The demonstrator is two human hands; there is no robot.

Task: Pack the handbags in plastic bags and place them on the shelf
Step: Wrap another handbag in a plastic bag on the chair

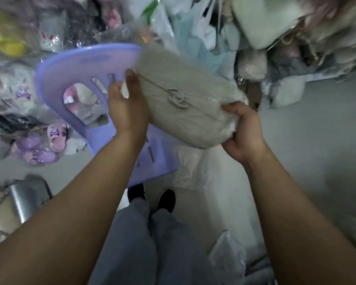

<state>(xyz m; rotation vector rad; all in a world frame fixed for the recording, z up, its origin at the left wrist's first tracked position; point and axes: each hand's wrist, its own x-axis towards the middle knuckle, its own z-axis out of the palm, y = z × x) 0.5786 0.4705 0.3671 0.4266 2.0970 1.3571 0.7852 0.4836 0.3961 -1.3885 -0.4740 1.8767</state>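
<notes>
- Your left fingers [132, 76] curl round the handbag's [179, 112] far-left end; your right fingers [232, 109] grip its near-right end.
- The handbag hangs in the air just right of the chair [80, 64], seemingly inside clear plastic [237, 97].
- Slick plastic could slide in your grip, and the handbag may drop.
- The clasp [178, 97] is interlocking rings; no readable writing.

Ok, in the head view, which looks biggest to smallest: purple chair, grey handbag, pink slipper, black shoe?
1. purple chair
2. grey handbag, held nearer the camera
3. pink slipper and black shoe: look about alike, so no ranking
</notes>
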